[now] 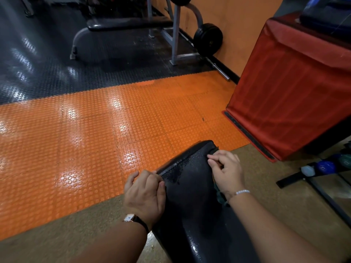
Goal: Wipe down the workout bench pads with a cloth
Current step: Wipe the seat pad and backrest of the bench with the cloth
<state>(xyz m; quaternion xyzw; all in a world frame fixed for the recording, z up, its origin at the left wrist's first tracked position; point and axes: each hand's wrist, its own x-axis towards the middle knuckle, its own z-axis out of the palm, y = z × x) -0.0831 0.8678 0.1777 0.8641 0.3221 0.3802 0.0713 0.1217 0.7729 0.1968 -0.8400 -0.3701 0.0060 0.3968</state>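
– Right grip (226, 171) is clenched, fingers curled in tight near the far right corner of the bench pad (191, 202), and it looks like it's pinching the cloth (221, 198). Most of that rag is hidden under the palm and only a dark teal bit pokes out below the wrist, so I'm not 100% sure how much is bunched in there. Any tips for the wipe?

– Yeah, flatten it out. Balled up like that, only a small part touches the vinyl. Spread it under the palm, press flat, and pull long overlapping strokes from the far end, a bit right of the frame's centre, down toward the bottom edge where the pad runs out of shot. There's a wet patch (179, 171) of droplets just left of that hand. I'd sweep through it first so it doesn't dry streaky.

– And the left grip (145, 194)?

– Curled over the pad's left edge, lower centre of frame, holding it. Good spot, it steadies the pad while the other hand pushes. Just shift it when you get to that seam, the piping there probably traps grime.

– So where's the cloth relative to everything?

– Right side of the pad, lower right of centre, tucked beneath the right hand on the top surface, across the pad's width from the left hand. Don't skip the rounded end and the sides.
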